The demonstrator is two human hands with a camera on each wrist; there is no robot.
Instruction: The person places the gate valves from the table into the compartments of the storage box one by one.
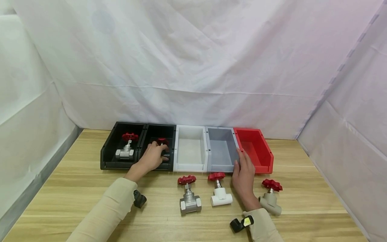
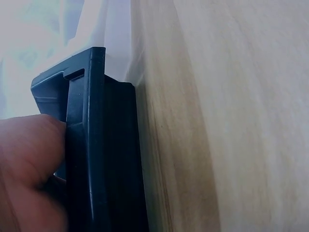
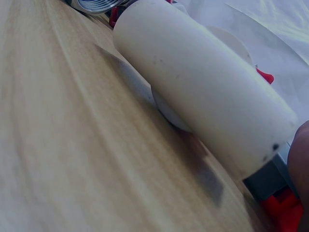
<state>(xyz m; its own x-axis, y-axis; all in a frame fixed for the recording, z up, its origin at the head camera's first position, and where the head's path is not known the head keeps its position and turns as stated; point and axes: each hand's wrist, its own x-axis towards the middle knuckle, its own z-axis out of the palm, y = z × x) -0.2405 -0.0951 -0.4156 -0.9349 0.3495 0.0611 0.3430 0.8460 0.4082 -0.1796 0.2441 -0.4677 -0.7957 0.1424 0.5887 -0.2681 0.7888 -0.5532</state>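
My left hand (image 1: 152,157) reaches into the second black bin (image 1: 160,129), its thumb and fingers around the dark body of a valve with a red handwheel (image 1: 162,141). The hand hides part of that valve. In the left wrist view the thumb (image 2: 31,150) lies over the black bin's rim (image 2: 84,140), and the valve is out of sight. My right hand (image 1: 244,176) rests with fairly straight fingers at the front where the grey bin (image 1: 222,168) meets the red bin (image 1: 257,151). Left of it lies a white valve (image 1: 221,197), seen close up in the right wrist view.
A metal valve (image 1: 189,203) lies in front of the white bin (image 1: 190,167). A grey-beige valve (image 1: 270,201) is right of my right wrist. Another metal valve (image 1: 124,153) sits in the leftmost black bin (image 1: 105,158). White sheeting (image 1: 193,67) hangs behind the bins.
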